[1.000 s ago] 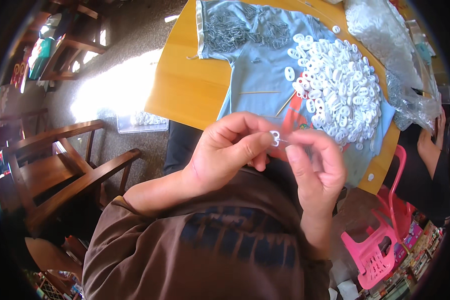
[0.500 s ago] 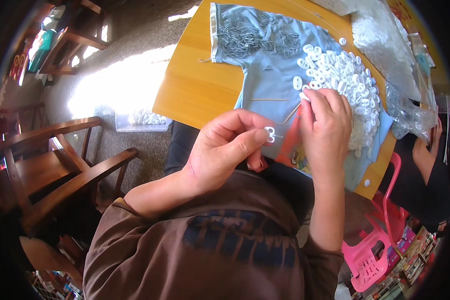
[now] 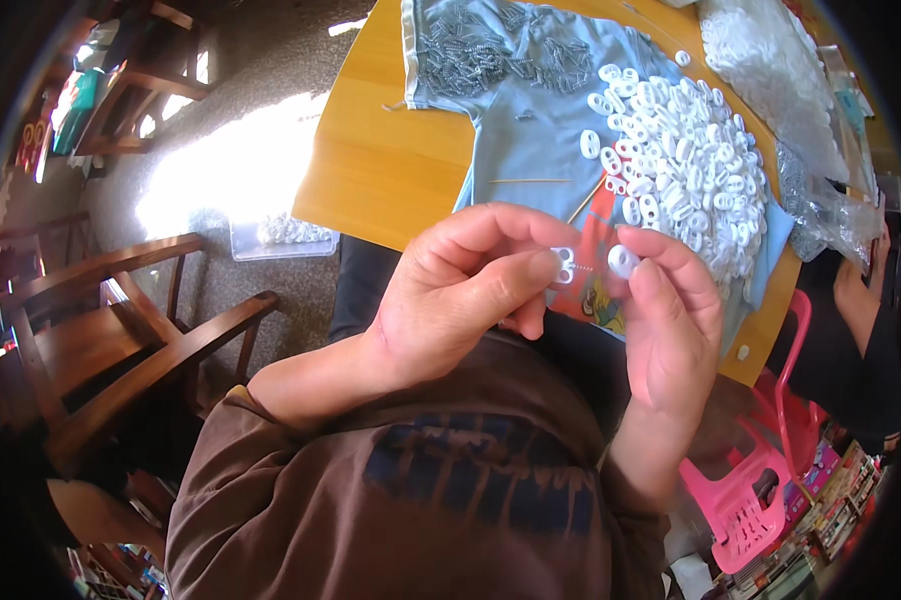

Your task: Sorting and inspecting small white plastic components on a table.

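Observation:
Between its thumb and forefinger, my left hand (image 3: 460, 285) pinches a small white two-hole plastic piece (image 3: 564, 266). A thin coil spring (image 3: 583, 268) sticks out of it to the right. Facing it, my right hand (image 3: 675, 325) grips a white oval two-hole cord-lock shell (image 3: 623, 262) with thumb and forefinger. A small gap separates the spring from the shell. Beyond my right hand, a heap of similar white oval shells (image 3: 690, 150) covers part of a light blue shirt (image 3: 520, 140). Loose metal springs (image 3: 460, 62) lie on its far left part.
The shirt is spread over a yellow wooden table (image 3: 365, 150), with thin wooden sticks (image 3: 528, 181) on it. Bags of white pieces (image 3: 760, 60) and springs (image 3: 830, 215) stand right. Another person's arm (image 3: 855, 300), a pink chair (image 3: 750, 500), wooden armchair (image 3: 120, 350) and clear bin (image 3: 285, 240) surround it.
My right hand has come back from the edge of the heap toward my left hand, bringing a white oval shell. My left hand keeps its piece and has shifted slightly right.

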The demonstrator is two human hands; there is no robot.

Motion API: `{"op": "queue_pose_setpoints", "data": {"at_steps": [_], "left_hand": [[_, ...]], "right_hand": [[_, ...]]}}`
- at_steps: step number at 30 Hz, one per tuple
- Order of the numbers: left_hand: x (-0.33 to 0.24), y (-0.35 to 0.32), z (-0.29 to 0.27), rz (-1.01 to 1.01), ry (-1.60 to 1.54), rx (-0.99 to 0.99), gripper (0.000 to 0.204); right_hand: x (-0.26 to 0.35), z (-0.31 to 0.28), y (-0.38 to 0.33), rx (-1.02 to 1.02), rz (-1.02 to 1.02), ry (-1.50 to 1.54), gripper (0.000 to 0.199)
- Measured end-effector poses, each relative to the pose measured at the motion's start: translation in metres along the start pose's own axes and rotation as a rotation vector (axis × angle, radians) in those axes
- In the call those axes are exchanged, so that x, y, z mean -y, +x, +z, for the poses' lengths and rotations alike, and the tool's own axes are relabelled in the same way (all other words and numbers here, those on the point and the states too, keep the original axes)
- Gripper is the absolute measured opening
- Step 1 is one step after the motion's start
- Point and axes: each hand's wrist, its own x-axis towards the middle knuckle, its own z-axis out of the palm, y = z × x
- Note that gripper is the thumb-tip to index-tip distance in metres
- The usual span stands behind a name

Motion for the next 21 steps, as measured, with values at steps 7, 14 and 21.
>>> {"op": "queue_pose_setpoints", "data": {"at_steps": [7, 14, 21], "left_hand": [[0.007, 0.002, 0.009, 0.029, 0.005, 0.063, 0.017], [0.010, 0.001, 0.010, 0.032, -0.022, 0.055, 0.016], [0.011, -0.001, 0.011, 0.041, -0.032, 0.060, 0.016]], "right_hand": [[-0.004, -0.005, -0.007, 0.039, 0.012, 0.062, 0.021], [-0.004, -0.005, -0.013, 0.146, 0.056, 0.113, 0.022], [-0.007, -0.002, -0.012, 0.144, 0.013, 0.085, 0.019]]}}
